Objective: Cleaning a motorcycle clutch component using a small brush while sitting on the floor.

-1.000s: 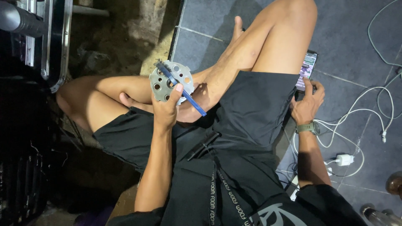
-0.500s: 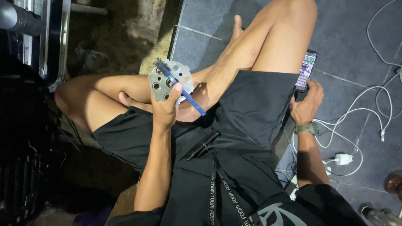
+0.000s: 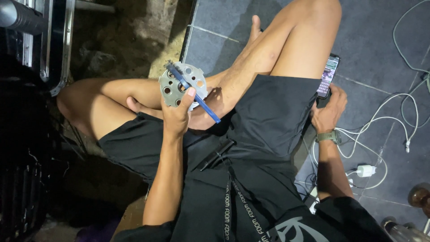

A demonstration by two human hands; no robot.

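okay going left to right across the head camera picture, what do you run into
Metal frame → perforated metal disc held with a blue toothbrush in the left hand → phone in the right hand → white charger.

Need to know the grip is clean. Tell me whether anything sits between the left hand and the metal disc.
Yes: a blue toothbrush lies across the face of the holed metal disc, and the left hand pins it there with the thumb. The fingers behind the disc are hidden.
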